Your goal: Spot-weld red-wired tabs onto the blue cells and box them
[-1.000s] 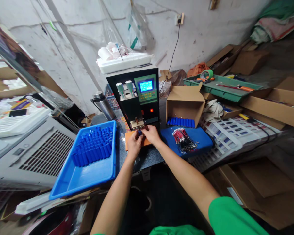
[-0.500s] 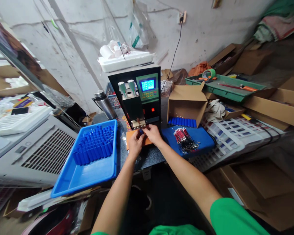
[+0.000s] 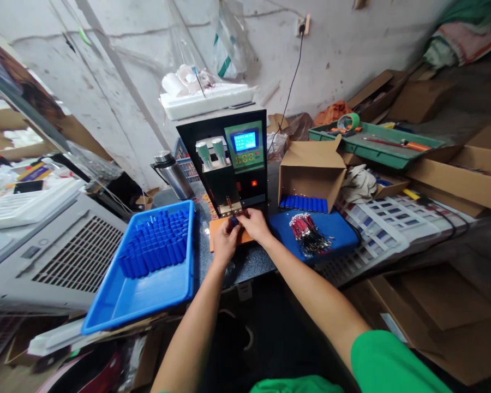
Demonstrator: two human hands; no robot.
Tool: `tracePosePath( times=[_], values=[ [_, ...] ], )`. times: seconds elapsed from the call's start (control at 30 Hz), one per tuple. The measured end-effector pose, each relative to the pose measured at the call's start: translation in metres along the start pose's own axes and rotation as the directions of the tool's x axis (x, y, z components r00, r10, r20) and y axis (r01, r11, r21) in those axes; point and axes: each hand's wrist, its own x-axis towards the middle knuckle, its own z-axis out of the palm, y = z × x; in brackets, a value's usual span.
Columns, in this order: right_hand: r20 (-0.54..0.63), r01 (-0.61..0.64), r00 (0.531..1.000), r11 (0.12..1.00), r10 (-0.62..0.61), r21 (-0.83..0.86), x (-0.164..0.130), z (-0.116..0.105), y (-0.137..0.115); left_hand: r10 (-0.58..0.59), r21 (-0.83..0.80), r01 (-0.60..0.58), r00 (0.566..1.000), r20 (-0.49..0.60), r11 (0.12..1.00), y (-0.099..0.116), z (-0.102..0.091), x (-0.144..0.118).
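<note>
My left hand [image 3: 225, 241] is closed on a blue cylindrical battery cell [image 3: 234, 220], mostly hidden by the fingers. Beside it, my right hand [image 3: 254, 226] pinches at the cell's far end; whatever lies between its fingertips is too small to make out. Both hands are just below the copper-coloured electrodes [image 3: 229, 203] of a black spot welder [image 3: 251, 191] with a lit screen. Under them lies an orange pad [image 3: 245, 238]. Red and black wire leads [image 3: 309, 233] lie in a bundle on a blue case [image 3: 343, 230] to the right.
To the left, a blue tray [image 3: 147, 300] holds many upright blue cells. An open cardboard box [image 3: 311, 154] with a row of blue cells stands right of the welder. A steel flask [image 3: 174, 174] is behind the tray. Farther right is a green tool tray [image 3: 387, 147].
The whole view has shifted slightly. Both hands stay together at the electrodes with the cell, with no clear change of grip.
</note>
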Motion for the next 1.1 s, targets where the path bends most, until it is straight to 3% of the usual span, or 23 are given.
tracePosePath(
  times=[0.37, 0.53, 0.87, 1.0, 1.1],
  values=[
    [0.056, 0.027, 0.998, 0.996, -0.031, 0.085, -0.017, -0.023, 0.011, -0.007, 0.001, 0.007, 1.000, -0.008, 1.000, 0.003, 0.002, -0.002],
    [0.163, 0.024, 0.986, 0.998, -0.033, 0.058, -0.019, -0.027, 0.012, 0.019, 0.066, -0.017, 1.000, -0.025, 0.998, 0.005, 0.000, -0.003],
    [0.079, 0.029, 0.996, 0.999, -0.030, 0.020, -0.014, -0.021, 0.016, -0.005, 0.069, 0.005, 1.000, -0.002, 0.998, 0.001, -0.008, -0.004],
    [0.070, 0.038, 0.997, 0.999, -0.039, 0.007, -0.014, -0.022, 0.015, 0.054, 0.187, -0.028, 0.989, -0.135, 0.982, 0.006, -0.017, -0.021],
    [0.067, 0.042, 0.997, 0.999, -0.043, 0.015, -0.013, -0.021, 0.016, 0.130, 0.304, -0.090, 0.985, -0.116, 0.949, 0.013, -0.021, -0.034]
  ],
)
